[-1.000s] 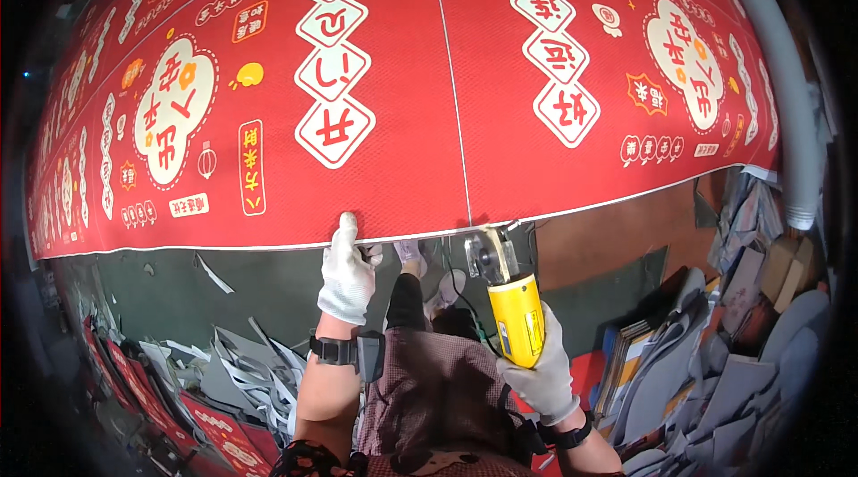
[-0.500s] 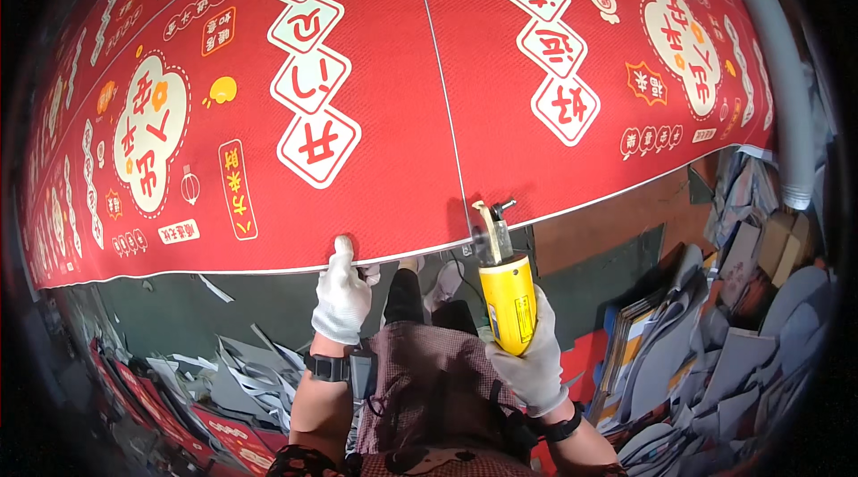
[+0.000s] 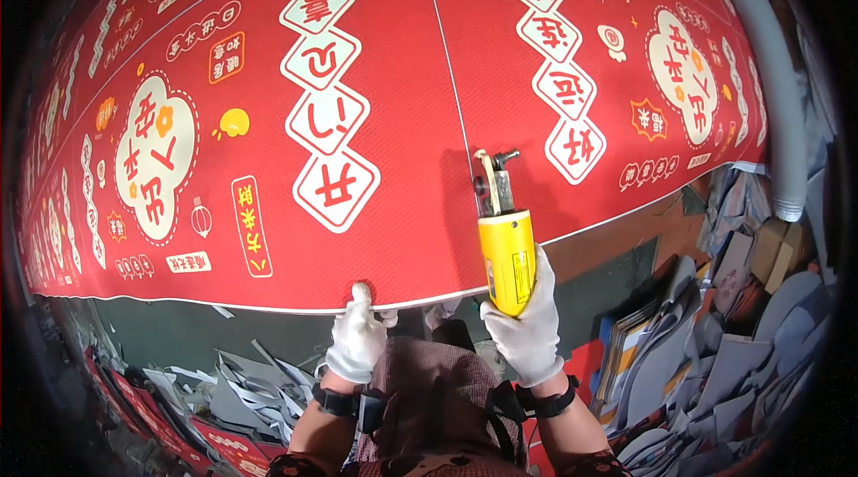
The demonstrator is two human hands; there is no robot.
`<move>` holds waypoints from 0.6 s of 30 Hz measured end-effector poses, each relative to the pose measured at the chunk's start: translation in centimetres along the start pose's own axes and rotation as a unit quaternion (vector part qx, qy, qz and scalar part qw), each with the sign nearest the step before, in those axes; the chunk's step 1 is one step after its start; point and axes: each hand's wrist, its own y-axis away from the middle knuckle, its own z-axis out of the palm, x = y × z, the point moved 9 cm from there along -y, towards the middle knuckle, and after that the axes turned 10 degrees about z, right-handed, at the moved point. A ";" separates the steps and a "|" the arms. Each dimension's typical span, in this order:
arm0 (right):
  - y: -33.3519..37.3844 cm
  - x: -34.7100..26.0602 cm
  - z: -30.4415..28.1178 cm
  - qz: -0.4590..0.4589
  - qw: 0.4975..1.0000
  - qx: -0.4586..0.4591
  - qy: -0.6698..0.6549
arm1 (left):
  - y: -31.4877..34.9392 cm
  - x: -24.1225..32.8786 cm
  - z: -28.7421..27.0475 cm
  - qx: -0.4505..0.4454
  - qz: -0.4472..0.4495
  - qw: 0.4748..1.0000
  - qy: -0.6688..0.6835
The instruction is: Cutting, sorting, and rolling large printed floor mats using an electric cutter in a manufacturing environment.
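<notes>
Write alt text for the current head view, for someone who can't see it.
A white-gloved right hand holds a yellow handheld power tool over a large red printed sheet, while the white-gloved left hand pinches its near edge, thumb on top. Grey scraps lie heaped to both sides below.

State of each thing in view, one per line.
Red printed sheet: spread out, printed side up
Yellow power tool: gripped, metal end over the sheet beside the white line; running or not, can't tell
Left hand: gloved, pinching the sheet's near edge, thumb on top
Right hand: gloved, closed around the tool
Grey offcuts: loosely heaped at right
Grey strips: jumbled at left
</notes>
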 end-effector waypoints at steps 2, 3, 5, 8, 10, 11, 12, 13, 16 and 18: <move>-1.3 -1.7 0.2 -0.022 0.999 0.020 0.032 | 0.0 1.1 -0.4 -0.057 0.086 0.985 -0.138; -1.9 -2.3 0.3 -0.020 0.999 0.026 0.027 | 0.0 1.1 -0.5 -0.057 0.090 0.981 -0.164; -3.3 -3.4 0.8 -0.024 0.999 0.030 0.026 | 0.0 1.5 -0.4 -0.105 0.093 0.948 -0.287; -5.5 -4.6 1.7 -0.008 1.000 0.026 0.015 | -0.2 2.3 0.8 -0.205 0.125 0.890 -0.387; -7.3 -5.0 2.5 0.010 1.000 0.010 -0.024 | 0.3 3.8 2.5 -0.243 0.078 0.808 -0.532; -8.1 -5.0 3.1 0.039 0.997 -0.011 -0.063 | 0.4 3.0 2.4 -0.253 -0.031 0.856 -0.449; -8.8 -5.8 3.3 0.035 0.997 -0.009 -0.063 | 0.7 2.3 2.3 -0.259 -0.138 0.886 -0.359; -9.2 -7.7 3.7 0.003 0.999 -0.006 -0.053 | -0.2 -1.9 -4.7 -0.224 -0.190 0.922 -0.251; -11.4 -9.6 3.4 -0.028 0.999 0.018 -0.021 | 2.1 3.7 1.7 -0.465 -0.212 0.817 -0.267; -12.8 -10.2 4.1 0.056 0.996 -0.030 -0.067 | -1.1 6.5 0.6 -0.400 -0.197 0.851 -0.278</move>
